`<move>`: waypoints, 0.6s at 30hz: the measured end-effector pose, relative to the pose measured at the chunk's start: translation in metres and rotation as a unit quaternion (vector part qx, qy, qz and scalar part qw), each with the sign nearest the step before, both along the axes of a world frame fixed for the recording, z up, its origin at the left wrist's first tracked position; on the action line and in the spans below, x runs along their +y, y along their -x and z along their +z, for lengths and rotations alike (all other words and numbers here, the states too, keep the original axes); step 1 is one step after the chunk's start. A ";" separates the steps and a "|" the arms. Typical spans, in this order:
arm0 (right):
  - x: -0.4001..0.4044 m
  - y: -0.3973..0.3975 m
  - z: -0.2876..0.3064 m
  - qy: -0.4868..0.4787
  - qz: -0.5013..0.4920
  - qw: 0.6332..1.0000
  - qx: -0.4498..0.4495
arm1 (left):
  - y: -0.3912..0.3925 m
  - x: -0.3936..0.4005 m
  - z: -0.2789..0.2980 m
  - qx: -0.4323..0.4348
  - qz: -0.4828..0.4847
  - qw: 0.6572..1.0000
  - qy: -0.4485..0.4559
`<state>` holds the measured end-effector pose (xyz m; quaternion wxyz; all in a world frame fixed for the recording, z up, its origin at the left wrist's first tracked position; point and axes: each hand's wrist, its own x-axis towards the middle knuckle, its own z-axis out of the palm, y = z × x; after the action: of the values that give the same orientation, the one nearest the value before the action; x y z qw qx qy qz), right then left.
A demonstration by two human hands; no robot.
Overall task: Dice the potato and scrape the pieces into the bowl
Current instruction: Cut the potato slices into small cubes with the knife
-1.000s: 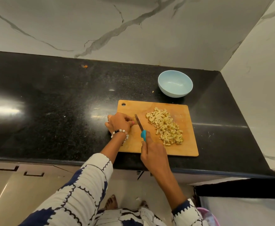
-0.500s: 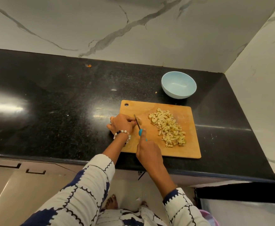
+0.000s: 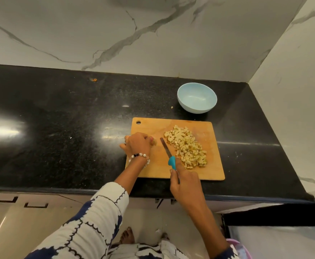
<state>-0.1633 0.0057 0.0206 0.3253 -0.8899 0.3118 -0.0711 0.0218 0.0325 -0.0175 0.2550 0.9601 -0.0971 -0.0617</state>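
Counter edge: the near rim of the black counter [image 3: 59, 128] is seen running across the view, with drawer fronts [image 3: 12, 206] below it at the left.
Right hand [image 3: 185, 186]: it is curled round the blue handle of a knife [image 3: 169, 155], over the near edge of the cutting board [image 3: 153, 169]; the blade is pointed away and to the left, above bare board.
Left hand [image 3: 137, 144]: it is curled over a small remaining potato piece [image 3: 154, 142] at the board's left side, the piece mostly hidden; a bead bracelet [image 3: 140, 157] is worn at the wrist.
Gap: a strip of bare board is left between the blade and the left hand.
Diced potato [image 3: 186, 146]: a heap is spread on the right half of the board, just right of the blade, short of the right and near edges.
Board margins: the near edge is set close to the counter rim; bare counter is seen on both sides, far wider on the left.
Bowl [image 3: 197, 107]: a pale blue bowl is set just beyond the board's far edge, apart from it, and nothing is seen in it.
Far limit: marble walls [image 3: 153, 43] are met behind and at the right.
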 end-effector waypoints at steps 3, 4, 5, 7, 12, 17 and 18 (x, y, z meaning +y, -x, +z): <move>-0.007 0.000 -0.001 -0.004 -0.038 0.999 -0.021 | 0.007 -0.007 -0.001 -0.026 -0.026 0.999 -0.017; -0.010 0.001 -0.002 -0.008 -0.043 0.999 -0.023 | 0.009 -0.012 -0.003 -0.028 -0.036 0.999 -0.024; -0.012 0.002 -0.002 -0.016 -0.045 0.999 -0.024 | 0.011 -0.016 -0.004 -0.028 -0.044 0.998 -0.028; -0.014 0.003 -0.004 -0.031 -0.044 0.998 -0.025 | 0.012 -0.020 -0.003 -0.024 -0.062 0.998 -0.017; -0.015 -0.003 -0.012 -0.049 -0.045 0.997 -0.030 | -0.003 -0.013 0.002 -0.015 -0.184 0.983 0.000; -0.009 -0.013 -0.022 -0.005 -0.011 1.000 -0.026 | -0.021 -0.001 0.010 0.009 -0.279 0.960 -0.014; -0.007 -0.015 -0.025 0.013 -0.005 1.000 -0.023 | -0.022 0.001 0.010 0.008 -0.279 0.960 -0.016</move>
<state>-0.1479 -0.0009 -0.0042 0.3205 -0.8906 0.3078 -0.0968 0.0433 0.0338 -0.0072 0.2131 0.8981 -0.3584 -0.1398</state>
